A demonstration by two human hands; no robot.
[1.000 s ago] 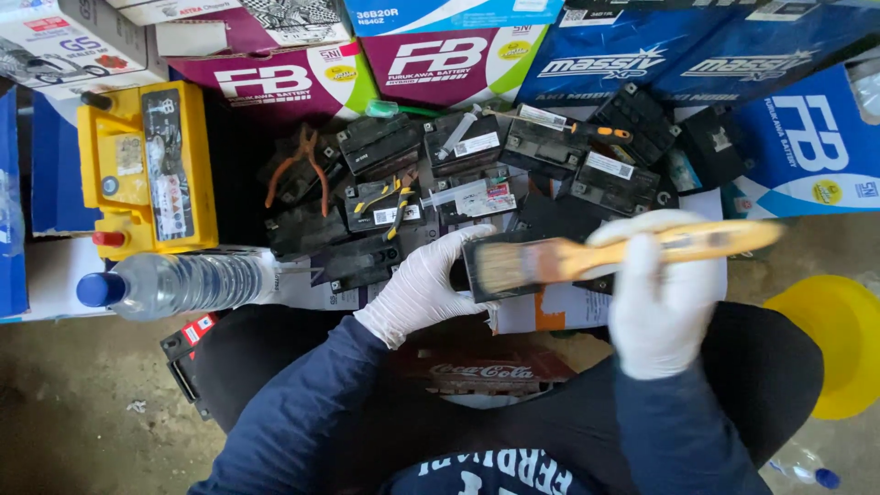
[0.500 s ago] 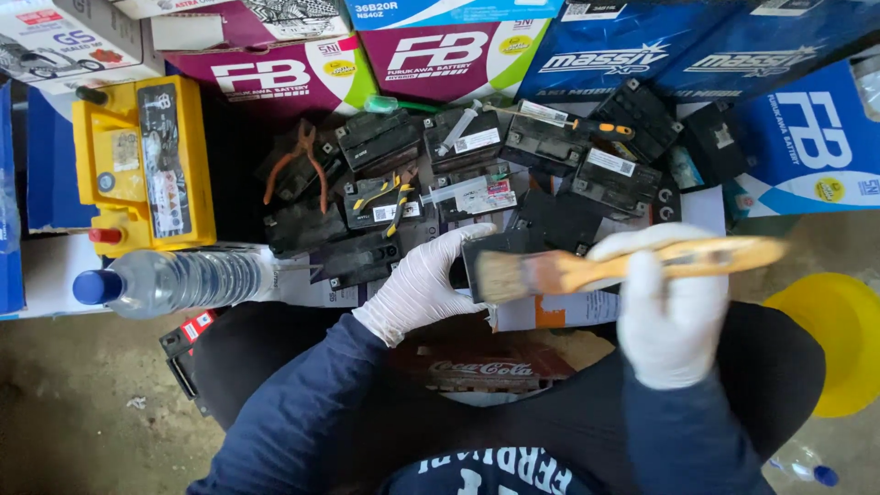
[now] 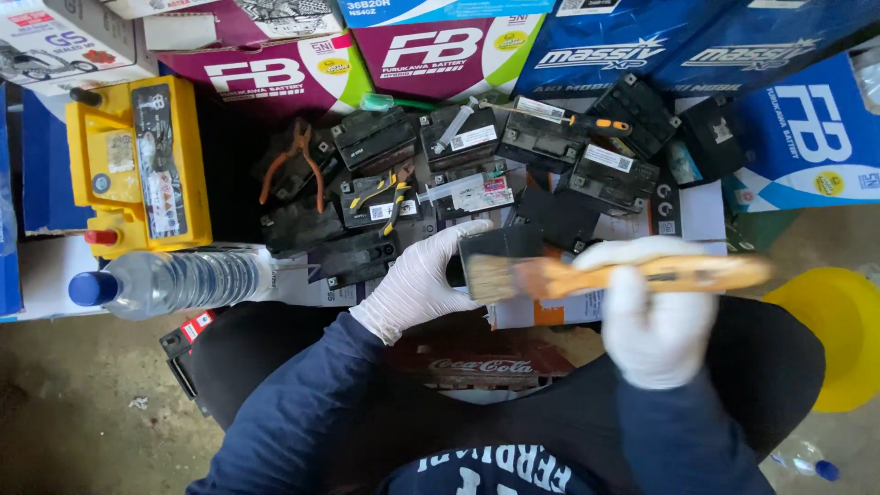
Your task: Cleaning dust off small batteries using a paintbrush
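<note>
Paintbrush [image 3: 587,273], wooden-handled with a wide bristle head, lies crosswise in front of the seated person, its bristles against a small black battery [image 3: 500,246] at the near edge of a pile of like units. The right hand [image 3: 655,316], in a white glove, is clenched around the brush handle; motion blur covers the handle. The left hand [image 3: 417,284], also gloved, grasps the left side of the same battery and steadies it.

Progress, as a judgement: brushing of this 1 battery is in hand. Roughly 10 other black batteries [image 3: 477,156] lie beyond it, and the pictures do not show which of them are cleaned, so most of the work appears to remain.

Beyond the battery lie orange-handled pliers [image 3: 298,165], 2 syringes [image 3: 454,188] and a screwdriver [image 3: 587,124] with an orange grip. Left of the battery stands a large yellow battery [image 3: 137,165]; a clear water bottle [image 3: 174,282] with a blue cap lies just in front of it. Right of the battery is a yellow funnel-like vessel [image 3: 825,339].

Printed cardboard cartons [image 3: 642,46], magenta and blue, wall in the far side. The batteries rest on flattened paper and card; the floor [image 3: 82,403] is bare, stained concrete.
</note>
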